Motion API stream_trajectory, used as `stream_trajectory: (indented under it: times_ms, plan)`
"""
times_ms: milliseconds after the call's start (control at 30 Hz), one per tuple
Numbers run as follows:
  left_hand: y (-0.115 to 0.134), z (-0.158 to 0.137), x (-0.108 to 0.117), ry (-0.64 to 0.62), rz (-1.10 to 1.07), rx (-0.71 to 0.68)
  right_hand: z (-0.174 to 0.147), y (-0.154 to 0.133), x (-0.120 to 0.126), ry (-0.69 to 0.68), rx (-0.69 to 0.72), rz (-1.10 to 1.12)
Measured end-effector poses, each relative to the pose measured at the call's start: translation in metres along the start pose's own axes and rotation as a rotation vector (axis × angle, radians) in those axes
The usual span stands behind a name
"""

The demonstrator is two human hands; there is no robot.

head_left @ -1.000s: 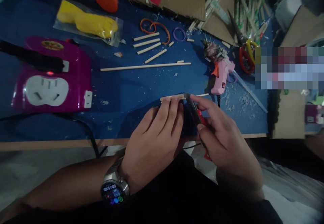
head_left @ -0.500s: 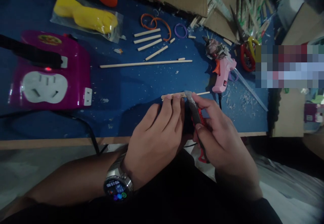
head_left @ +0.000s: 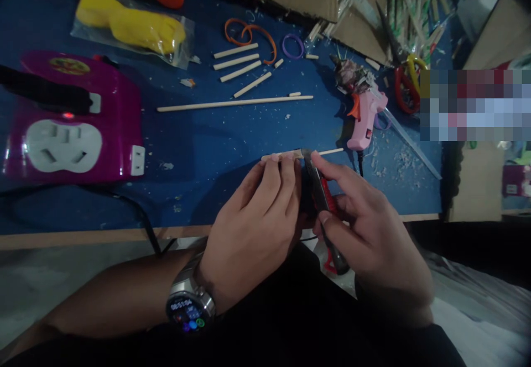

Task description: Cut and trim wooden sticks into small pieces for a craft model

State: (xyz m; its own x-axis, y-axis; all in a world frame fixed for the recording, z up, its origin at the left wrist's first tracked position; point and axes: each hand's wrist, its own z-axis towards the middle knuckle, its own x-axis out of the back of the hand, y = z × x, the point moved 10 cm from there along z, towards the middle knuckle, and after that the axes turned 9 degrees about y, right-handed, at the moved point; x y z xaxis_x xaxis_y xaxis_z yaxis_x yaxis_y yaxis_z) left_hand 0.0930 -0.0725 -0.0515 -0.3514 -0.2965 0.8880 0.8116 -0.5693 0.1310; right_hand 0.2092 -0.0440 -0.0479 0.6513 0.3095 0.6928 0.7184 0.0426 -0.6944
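Note:
My left hand (head_left: 253, 220), with a watch (head_left: 191, 309) on its wrist, holds a short wooden piece (head_left: 293, 153) and a thin wooden stick (head_left: 333, 151) down near the table's front edge. Its fingertips press on the short piece; the thumb is hidden. My right hand (head_left: 367, 223) is closed around a red and dark utility knife (head_left: 321, 190). The knife's blade end lies across the stick, just right of the short piece. From under the blade the stick sticks out to the right.
A pink glue gun (head_left: 364, 115) lies beyond my right hand, with scissors (head_left: 406, 82) behind it. Several cut sticks (head_left: 240, 71) and one long stick (head_left: 234, 103) lie ahead. A purple power socket box (head_left: 120, 124) stands left; yellow material in a bag (head_left: 128, 27) lies behind it.
The knife has tilted slightly, its handle end shifting to the right and toward me. My left hand keeps pressing the wooden pieces. The whole view has shifted a little.

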Motion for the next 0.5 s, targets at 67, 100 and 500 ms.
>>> stream_trajectory:
  times_ms: [67,100,500]
  plan:
    - [-0.0013,0.0001,-0.0003,-0.002,-0.006,0.008,-0.0009,0.0031,-0.0014,-0.017,-0.013,0.014]
    - [-0.0019,0.0001,-0.0006,-0.004,-0.013,0.012,-0.0013,0.0047,-0.0016,-0.018,-0.020,0.019]
    - [-0.0029,-0.0010,-0.0013,-0.006,-0.023,0.002,0.0010,0.0085,0.0010,-0.034,-0.060,0.106]
